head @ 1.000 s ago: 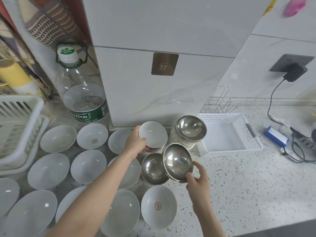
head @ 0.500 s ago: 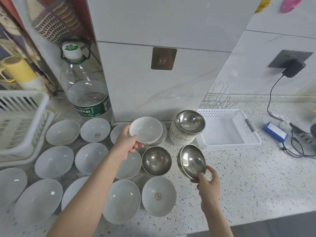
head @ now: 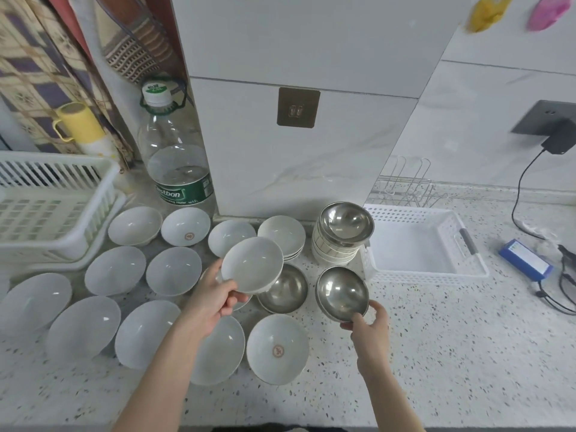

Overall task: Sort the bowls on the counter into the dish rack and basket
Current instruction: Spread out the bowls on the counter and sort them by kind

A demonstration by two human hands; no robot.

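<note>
My left hand (head: 212, 299) grips a small white bowl (head: 252, 265) by its near rim, lifted and tilted above the counter. My right hand (head: 369, 322) pinches the near rim of a steel bowl (head: 342, 293), tilted up just left of the white basket (head: 417, 271). Another steel bowl (head: 285, 291) sits on the counter between my hands. A stack of bowls topped by a steel one (head: 346, 226) stands beside the basket. Several white bowls (head: 115, 269) cover the counter at left. The white dish rack (head: 46, 207) stands at far left.
A large water bottle (head: 177, 169) stands behind the bowls against a white pillar. A wire rack (head: 408, 188) sits behind the basket. A blue box (head: 525, 258) and black cables (head: 564, 285) lie at right. A yellow mug (head: 78, 123) stands behind the dish rack.
My left hand has lifted the small white bowl off its stack and drawn it toward me. My right hand has moved the steel bowl right and lower, closer to the basket.
</note>
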